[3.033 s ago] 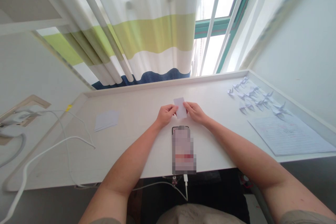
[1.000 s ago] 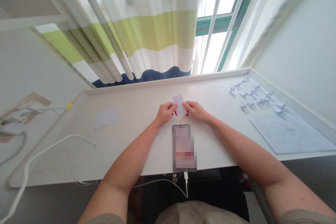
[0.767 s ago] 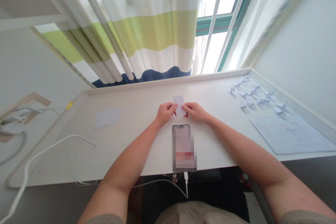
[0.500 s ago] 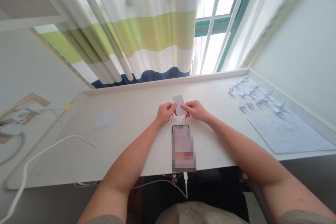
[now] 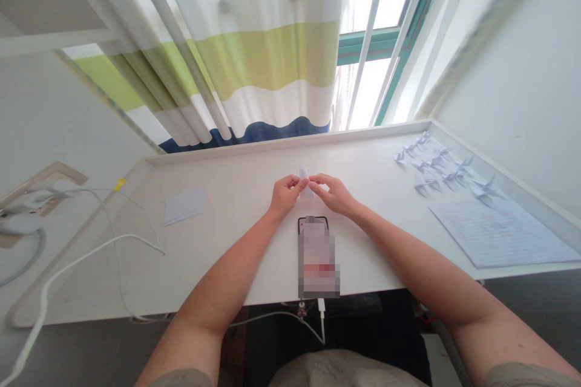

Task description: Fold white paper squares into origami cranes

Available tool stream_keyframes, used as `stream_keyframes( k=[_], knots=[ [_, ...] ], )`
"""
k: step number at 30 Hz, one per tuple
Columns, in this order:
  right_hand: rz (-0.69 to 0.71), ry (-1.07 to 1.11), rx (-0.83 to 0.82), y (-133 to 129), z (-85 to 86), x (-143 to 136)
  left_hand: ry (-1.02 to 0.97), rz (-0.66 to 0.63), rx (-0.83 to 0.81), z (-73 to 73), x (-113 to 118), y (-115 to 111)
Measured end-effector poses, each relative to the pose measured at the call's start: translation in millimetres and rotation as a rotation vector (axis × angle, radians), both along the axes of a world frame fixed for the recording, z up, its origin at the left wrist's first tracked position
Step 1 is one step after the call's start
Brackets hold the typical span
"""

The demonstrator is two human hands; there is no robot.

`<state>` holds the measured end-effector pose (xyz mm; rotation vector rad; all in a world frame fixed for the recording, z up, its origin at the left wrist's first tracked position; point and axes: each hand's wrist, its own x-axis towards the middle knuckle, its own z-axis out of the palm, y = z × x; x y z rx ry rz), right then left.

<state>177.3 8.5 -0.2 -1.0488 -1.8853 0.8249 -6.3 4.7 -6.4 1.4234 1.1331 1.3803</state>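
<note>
A small piece of white paper stands between my two hands above the desk, seen nearly edge-on with a narrow pointed top. My left hand pinches its left side between thumb and fingers. From the right, my right hand pinches the paper too, its fingertips meeting the left thumb. Part of the paper is covered by my fingers, so its folds cannot be made out. Just below my hands lies a phone, its screen blurred out, with a charging cable plugged into its lower end.
Several folded white paper cranes stand at the back right. In front of them is a written sheet. Loose white paper pieces lie on the left of the desk. White cables run from a wall socket.
The paper showed its flat face half a second ago; now it is bent or turned to a narrow shape. My right hand has moved left, and my fingertips have come together.
</note>
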Motion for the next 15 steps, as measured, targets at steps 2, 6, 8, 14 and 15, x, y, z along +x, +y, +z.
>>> stream_keyframes(
  k=[2,6,8,14,15],
  knots=[
    [0.062,0.044,-0.054,-0.9,0.1,-1.2,-0.049,-0.061,0.014,-0.3,2.4,-0.5],
    [0.028,0.156,-0.128,5.0,-0.8,4.3,-0.136,-0.092,-0.042,-2.8,2.9,-0.3],
    [-0.013,0.259,-0.191,10.0,-1.9,8.8,-0.130,-0.063,-0.052,-3.9,0.4,0.4],
    [-0.029,0.419,-0.338,14.1,-3.0,13.2,-0.090,-0.060,-0.063,-5.1,-5.5,1.7],
    [-0.013,0.422,-0.351,13.2,-2.4,13.0,-0.092,-0.081,-0.082,-5.5,-5.5,1.9]
  ],
)
